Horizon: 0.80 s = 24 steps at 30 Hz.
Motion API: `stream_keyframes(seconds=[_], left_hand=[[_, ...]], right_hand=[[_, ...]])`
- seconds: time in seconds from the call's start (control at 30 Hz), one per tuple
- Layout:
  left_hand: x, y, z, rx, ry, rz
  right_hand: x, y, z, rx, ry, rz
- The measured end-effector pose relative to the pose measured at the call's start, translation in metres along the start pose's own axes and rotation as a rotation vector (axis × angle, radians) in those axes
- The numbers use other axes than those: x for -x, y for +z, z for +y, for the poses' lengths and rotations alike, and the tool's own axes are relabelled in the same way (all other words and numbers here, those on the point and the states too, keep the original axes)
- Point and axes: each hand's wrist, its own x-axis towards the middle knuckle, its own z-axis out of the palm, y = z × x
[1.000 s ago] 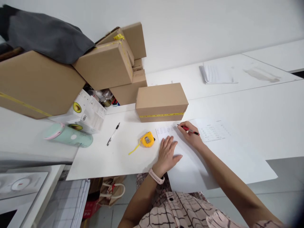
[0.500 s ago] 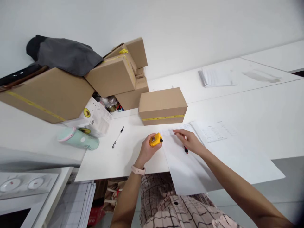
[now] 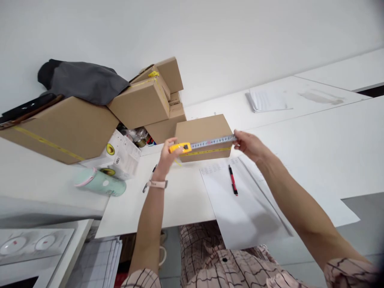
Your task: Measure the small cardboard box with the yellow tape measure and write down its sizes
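Note:
My left hand (image 3: 167, 157) is closed around a yellow tape measure (image 3: 181, 148) at the left end of a cardboard box (image 3: 204, 126). The pulled-out blade (image 3: 211, 142) runs along the box's long front side, above its yellow tape strip. At the box's right end, the fingers of my right hand (image 3: 249, 145) pinch the blade's free end. Whether the blade touches the box I cannot tell. Below the box a red and black pen (image 3: 233, 181) lies on white paper sheets (image 3: 246, 216).
Stacked cardboard boxes (image 3: 139, 100) stand at the back left, a dark cloth (image 3: 87, 80) on top. A mint-green bottle (image 3: 105, 183) lies near the left edge, by a white carton (image 3: 127, 156). Another pen (image 3: 145, 186) is left of my wrist. Papers (image 3: 267, 100) lie farther back.
Both hands have moved up from the paper to the box. The tape measure's blade is now drawn out between them. My right hand has left the pen area, which now shows in full.

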Motion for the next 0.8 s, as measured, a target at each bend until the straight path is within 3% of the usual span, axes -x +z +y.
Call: stream_keyframes(seconds=[0.13,0.27,0.4,0.63,0.8], left_hand=[[-0.060,-0.034,-0.005,0.122,-0.029,0.153],[-0.087,-0.037,-0.016,0.231,-0.090,0.212],[-0.080,-0.027,-0.021,0.279,-0.115,0.229],[-0.042,-0.013,-0.015,0.311,-0.159,0.282],[-0.037,-0.010,-0.007,0.310,-0.185,0.310]], right_hand=[[-0.057,-0.019,-0.009,-0.036,-0.035,0.158],[-0.087,-0.009,0.001,-0.045,0.060,0.207],[-0.092,-0.002,0.008,-0.054,0.126,0.275],[-0.084,-0.009,0.005,0.065,0.117,0.298],[-0.081,-0.005,0.005,0.175,0.099,0.362]])
